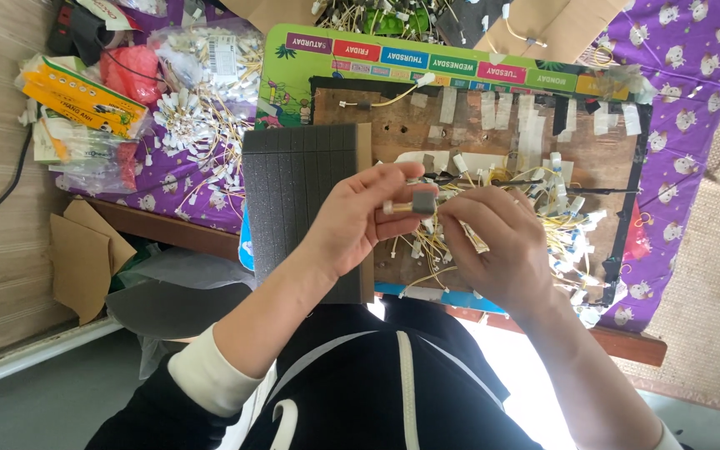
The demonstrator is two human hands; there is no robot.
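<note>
My left hand [358, 218] pinches a small grey foam block [423, 202] with a pale connector end sticking out of it. My right hand [493, 242] meets it from the right, fingertips closed on the same block and on thin yellow wires [427, 250] that trail down from it. Both hands hover over a brown work board [393, 125]. To the left of the hands, a dark grey foam sheet [293, 179] scored into small blocks lies on the board.
A heap of yellow wires with white connectors [572, 229] lies on the board's right side, with tape strips [527, 125] above. Bags of more wired connectors [202, 92] and yellow packets [77, 96] sit at the left on purple cloth [685, 75]. Cardboard pieces [85, 258] lean by the floor.
</note>
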